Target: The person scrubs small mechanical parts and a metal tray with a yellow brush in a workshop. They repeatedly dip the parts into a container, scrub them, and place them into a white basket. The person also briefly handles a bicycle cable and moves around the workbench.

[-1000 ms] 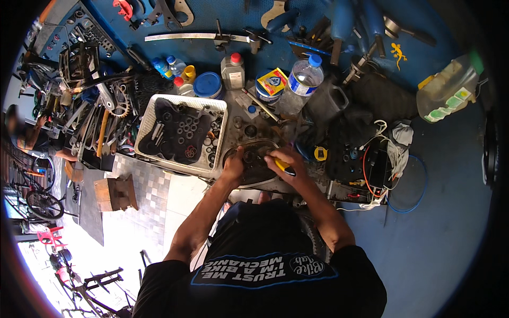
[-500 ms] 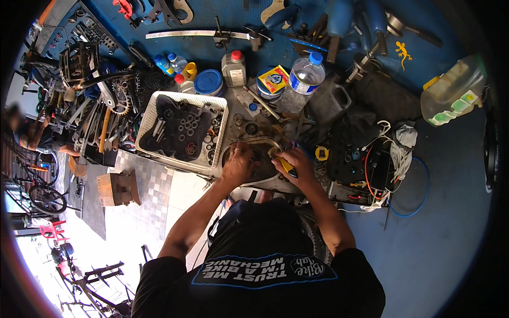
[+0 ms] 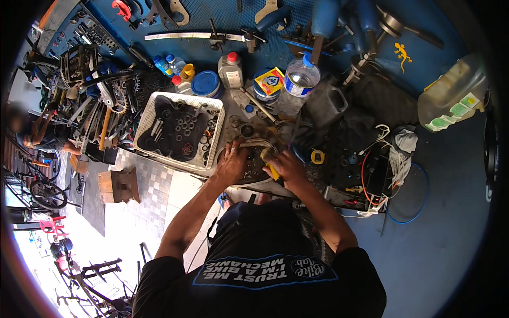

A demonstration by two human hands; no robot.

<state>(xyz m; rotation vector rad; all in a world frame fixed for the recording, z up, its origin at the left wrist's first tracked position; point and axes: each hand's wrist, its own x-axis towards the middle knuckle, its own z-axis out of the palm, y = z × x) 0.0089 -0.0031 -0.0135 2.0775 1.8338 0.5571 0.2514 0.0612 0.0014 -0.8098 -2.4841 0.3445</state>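
Note:
A shallow round basin with a pale rim and dark inside sits at the near edge of the workbench. My left hand reaches over its left side, fingers bent around a dark part whose kind I cannot make out. On the other side, my right hand grips a brush with a yellow and black handle. Its tan bristles point into the basin, close to my left fingers. Small metal bits lie on the basin's bottom.
A cream plastic basket of rings and small parts stands left of the basin. Behind are a clear bottle, a grey bottle and a blue-lidded tub. Right lie a yellow tape measure and cables. Another person sits far left.
My right hand has shifted slightly left with the brush, and its bristles now show more plainly. My left hand has moved a little left. The whole view has shifted slightly.

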